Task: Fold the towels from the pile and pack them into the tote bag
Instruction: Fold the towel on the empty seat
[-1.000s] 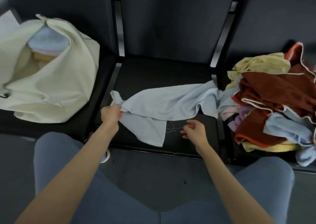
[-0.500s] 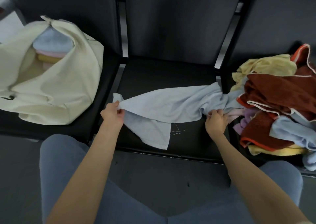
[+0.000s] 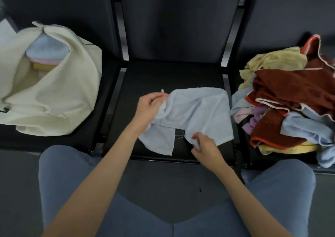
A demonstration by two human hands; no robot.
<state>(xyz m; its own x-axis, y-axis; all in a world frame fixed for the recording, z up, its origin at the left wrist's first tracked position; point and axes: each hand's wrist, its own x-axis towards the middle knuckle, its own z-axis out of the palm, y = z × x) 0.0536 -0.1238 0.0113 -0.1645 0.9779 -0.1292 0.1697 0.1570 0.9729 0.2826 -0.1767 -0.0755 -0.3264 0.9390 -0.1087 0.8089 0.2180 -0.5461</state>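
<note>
A light blue towel [image 3: 197, 113] lies crumpled on the middle black seat [image 3: 163, 77]. My left hand [image 3: 148, 110] grips its left edge, lifted a little off the seat. My right hand [image 3: 204, 146] pinches a corner at the towel's near edge. The cream tote bag [image 3: 59, 99] sits on the left seat with its mouth open; folded blue, pink and yellow towels [image 3: 45, 55] show inside. The pile of towels [image 3: 290, 99], brown, yellow, blue and purple, is heaped on the right seat.
Three black seats stand in a row with dark backrests behind them. My knees in blue trousers [image 3: 72, 182] are near the seat's front edge, over a dark floor. A loose thread [image 3: 179, 135] lies on the middle seat under the towel.
The blue towel has come free of the pile and bunched onto the middle seat. My left hand moved right and up with its edge. My right hand came back toward me holding a corner.
</note>
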